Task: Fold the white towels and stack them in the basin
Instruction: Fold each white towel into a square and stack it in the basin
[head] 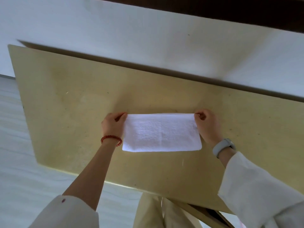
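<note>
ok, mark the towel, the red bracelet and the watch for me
towel [162,133], head view, middle of the top layer.
red bracelet [111,139], head view, beads on the left wrist.
watch [223,146], head view, grey strap on the right wrist.

A folded white towel [162,133] lies flat on the tan table [65,96].

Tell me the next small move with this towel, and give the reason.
Probably bring one short end over to the other, folding it in half again. The white towel lies flat on the tan table as a long rectangle, seemingly folded once already. The left hand and right hand each pinch a far corner. No basin is in view yet.
</note>
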A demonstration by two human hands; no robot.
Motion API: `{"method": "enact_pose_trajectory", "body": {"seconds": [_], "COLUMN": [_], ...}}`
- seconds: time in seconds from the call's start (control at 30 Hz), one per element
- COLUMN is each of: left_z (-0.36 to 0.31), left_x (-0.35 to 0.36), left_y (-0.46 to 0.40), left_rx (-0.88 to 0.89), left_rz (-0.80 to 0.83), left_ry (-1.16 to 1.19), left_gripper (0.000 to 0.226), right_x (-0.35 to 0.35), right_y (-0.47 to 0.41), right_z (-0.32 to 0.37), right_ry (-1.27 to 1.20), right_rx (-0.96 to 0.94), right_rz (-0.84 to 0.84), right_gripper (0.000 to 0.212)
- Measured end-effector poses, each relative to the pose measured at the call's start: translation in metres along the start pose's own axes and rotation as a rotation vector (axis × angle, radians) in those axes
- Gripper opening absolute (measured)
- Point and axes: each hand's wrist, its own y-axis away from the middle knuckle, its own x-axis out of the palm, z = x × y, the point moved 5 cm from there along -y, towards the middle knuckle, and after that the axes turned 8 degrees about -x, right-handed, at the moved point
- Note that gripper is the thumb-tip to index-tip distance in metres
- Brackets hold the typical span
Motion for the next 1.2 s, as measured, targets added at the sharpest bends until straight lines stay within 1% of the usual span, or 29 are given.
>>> {"method": "enact_pose_trajectory", "body": {"seconds": [0.1,0.27,0.4,0.5,0.63,0.83,1.0,1.2], "left_z": [0.001,0.000,-0.001,0.002,0.003,-0.001,-0.002,-0.006], "left_x": [-0.001,0.001,0.002,-0.001,-0.003,-0.004,-0.004,-0.004], "left_y": [0.000,0.001,0.005,0.007,0.007,0.006,0.004,0.005], "left_rx": [0.008,0.044,0.118,0.143,0.129,0.127,0.095,0.065], "left_rz": [-0.016,-0.029,-0.015,-0.017,-0.026,-0.008,0.020,0.023], "left_ry": [0.008,-0.011,-0.067,-0.041,-0.013,-0.018,-0.062,-0.112], "left_gripper": [0.014,0.008,0.011,0.012,0.011,0.011,0.010,0.008], "right_x": [0.000,0.002,0.002,0.002,0.001,-0.007,-0.001,0.001], "right_y": [-0.001,-0.001,0.002,0.004,0.006,0.010,0.007,0.005], "right_z": [0.001,0.001,0.003,0.003,0.003,0.010,0.002,0.003], "right_ry": [0.003,0.090,0.130,0.153,0.101,0.068,0.062,0.121], "right_rx": [0.005,0.019,-0.032,-0.078,-0.088,-0.177,-0.074,-0.020], "right_rz": [-0.012,-0.009,-0.019,-0.040,-0.064,-0.102,-0.023,-0.050], "right_gripper": [0.007,0.013,0.017,0.019,0.012,0.012,0.010,0.011]}}
